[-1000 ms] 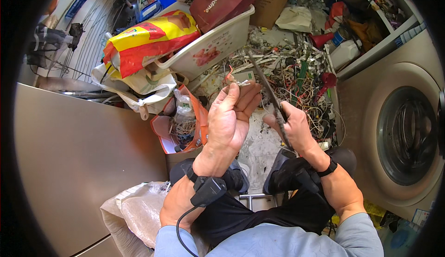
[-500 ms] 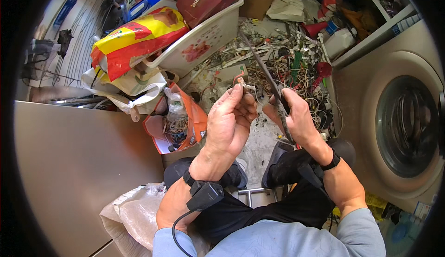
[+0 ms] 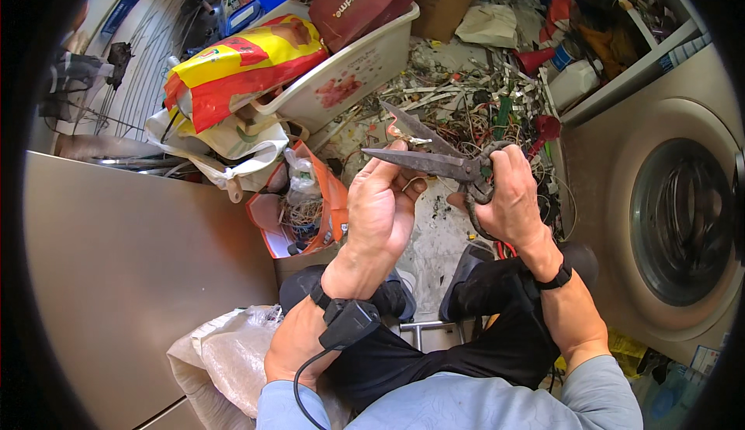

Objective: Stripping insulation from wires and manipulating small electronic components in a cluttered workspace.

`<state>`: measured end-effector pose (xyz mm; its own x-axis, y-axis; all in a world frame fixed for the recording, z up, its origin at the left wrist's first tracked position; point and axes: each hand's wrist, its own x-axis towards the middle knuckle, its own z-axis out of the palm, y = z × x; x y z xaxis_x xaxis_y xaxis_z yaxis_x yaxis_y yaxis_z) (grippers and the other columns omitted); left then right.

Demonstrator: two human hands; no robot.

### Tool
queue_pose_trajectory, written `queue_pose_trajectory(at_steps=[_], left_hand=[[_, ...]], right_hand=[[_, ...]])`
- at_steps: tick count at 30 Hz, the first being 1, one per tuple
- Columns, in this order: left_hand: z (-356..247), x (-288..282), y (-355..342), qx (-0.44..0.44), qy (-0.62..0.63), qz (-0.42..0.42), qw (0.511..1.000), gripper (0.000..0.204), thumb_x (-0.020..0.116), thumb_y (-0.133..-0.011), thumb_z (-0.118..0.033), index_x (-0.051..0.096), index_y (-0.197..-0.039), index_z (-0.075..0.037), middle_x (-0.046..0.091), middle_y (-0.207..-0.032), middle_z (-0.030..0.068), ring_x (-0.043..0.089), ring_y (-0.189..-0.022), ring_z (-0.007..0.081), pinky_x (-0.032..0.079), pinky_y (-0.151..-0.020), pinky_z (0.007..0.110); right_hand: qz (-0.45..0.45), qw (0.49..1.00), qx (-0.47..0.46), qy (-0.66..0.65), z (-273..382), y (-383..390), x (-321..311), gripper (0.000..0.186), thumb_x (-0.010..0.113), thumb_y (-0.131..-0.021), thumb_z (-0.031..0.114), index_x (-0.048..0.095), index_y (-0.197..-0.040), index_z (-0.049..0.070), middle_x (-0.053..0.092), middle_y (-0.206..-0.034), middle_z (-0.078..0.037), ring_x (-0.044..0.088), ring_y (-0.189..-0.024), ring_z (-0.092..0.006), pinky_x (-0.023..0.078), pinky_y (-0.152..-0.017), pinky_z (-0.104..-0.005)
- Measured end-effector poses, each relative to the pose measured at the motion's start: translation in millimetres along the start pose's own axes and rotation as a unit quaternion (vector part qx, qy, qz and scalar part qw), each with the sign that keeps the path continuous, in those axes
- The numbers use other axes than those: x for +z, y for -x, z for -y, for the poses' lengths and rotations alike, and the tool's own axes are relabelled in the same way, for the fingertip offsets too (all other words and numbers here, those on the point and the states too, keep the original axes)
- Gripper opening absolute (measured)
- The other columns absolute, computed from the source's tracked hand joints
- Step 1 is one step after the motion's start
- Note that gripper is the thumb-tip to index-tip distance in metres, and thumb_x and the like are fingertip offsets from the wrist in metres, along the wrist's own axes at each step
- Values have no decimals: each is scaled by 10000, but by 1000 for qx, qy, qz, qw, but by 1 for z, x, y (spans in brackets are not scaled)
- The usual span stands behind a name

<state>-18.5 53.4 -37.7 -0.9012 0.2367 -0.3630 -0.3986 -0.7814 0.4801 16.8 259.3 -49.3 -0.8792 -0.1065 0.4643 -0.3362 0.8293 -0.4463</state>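
- Left hand (image 3: pixel 376 209): thumb and fingers pinched on a small scrap of orange and whitish wire (image 3: pixel 393 130), held above the littered floor (image 3: pixel 434 255).
- Right hand (image 3: pixel 508 197): wrapped around the handles of dark metal shears (image 3: pixel 434 164), blades spread; from above, the wire shows between them, and the lower blade partly covers the left fingertips.
- Around: tangled cables (image 3: pixel 458 92) beyond; orange bag (image 3: pixel 332 205) and white tub (image 3: pixel 341 88) leftward; front-loading washing machine (image 3: pixel 609 197) right.
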Motion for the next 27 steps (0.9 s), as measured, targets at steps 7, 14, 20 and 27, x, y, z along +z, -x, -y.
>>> queue_pose_trajectory(at_steps=[7, 14, 20, 27], left_hand=[[4, -6, 4, 67, -84, 9, 994, 129, 643, -1030, -80, 741, -1098, -31, 770, -980, 53, 702, -816, 140, 542, -716, 273], [2, 2, 6, 57, -99, 31, 993, 153, 631, -1042, -85, 740, -1124, -19, 775, -1012, 68, 711, -828, 144, 546, -720, 271], [0, 8, 9, 64, -104, 31, 992, 157, 636, -1039, -87, 744, -1129, -16, 777, -1004, 74, 715, -828, 149, 542, -719, 276], [-4, 8, 9, 58, -89, 40, 994, 156, 644, -1033, -86, 743, -1121, -2, 778, -1002, 84, 724, -831, 161, 541, -721, 273]], right_hand=[[1, 1000, -5, 12, 3, -2, 3, 645, 955, -631, 363, 536, -963, 2, 518, -927, -169, 551, -854, -396, 459, -745, -477], [15, 1000, 3, 22, -5, 1, 2, 535, 930, -696, 312, 524, -864, 5, 515, -865, -166, 550, -794, -384, 455, -685, -465], [-19, 999, -17, 34, -2, -1, -1, 512, 918, -725, 306, 513, -834, 12, 512, -824, -161, 551, -746, -382, 453, -648, -463], [-28, 1000, -13, -1, 2, -3, -1, 489, 923, -723, 290, 523, -805, 21, 513, -764, -141, 556, -672, -366, 454, -588, -451]])
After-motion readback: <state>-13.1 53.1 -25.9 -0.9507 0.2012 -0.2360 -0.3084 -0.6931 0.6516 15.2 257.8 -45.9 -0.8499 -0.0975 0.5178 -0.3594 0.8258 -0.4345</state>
